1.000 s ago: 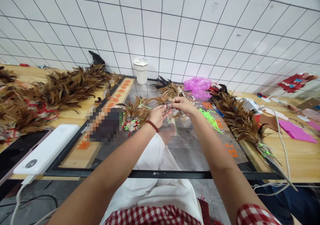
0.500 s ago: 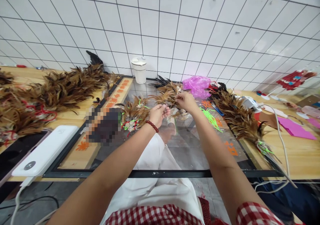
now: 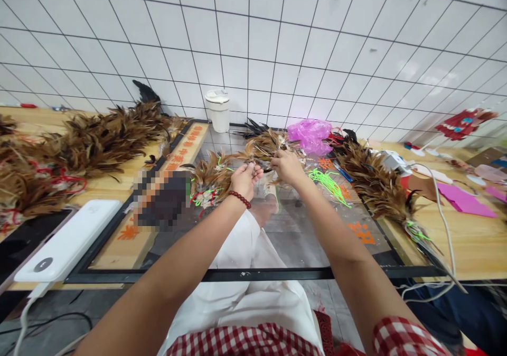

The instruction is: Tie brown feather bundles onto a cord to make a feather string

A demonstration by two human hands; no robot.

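Note:
My left hand, with a dark red bead bracelet at its wrist, is closed in a pinch on brown feathers by its fingertips. Just to the right, my right hand has its fingers bent together at the near side of a brown feather pile. What lies under those fingers is too small to make out. A tied feather bunch with red and green cord rests left of my left hand. Bright green cords lie right of my right hand.
The glass tabletop has a black frame. On it stand a white lidded cup and a crumpled purple plastic bag. Long feather bundles lie to the left, another feather bundle to the right. A white power bank sits front left.
My right hand has come down and left, nearer to my left hand. My left hand stays in nearly the same place, still pinching.

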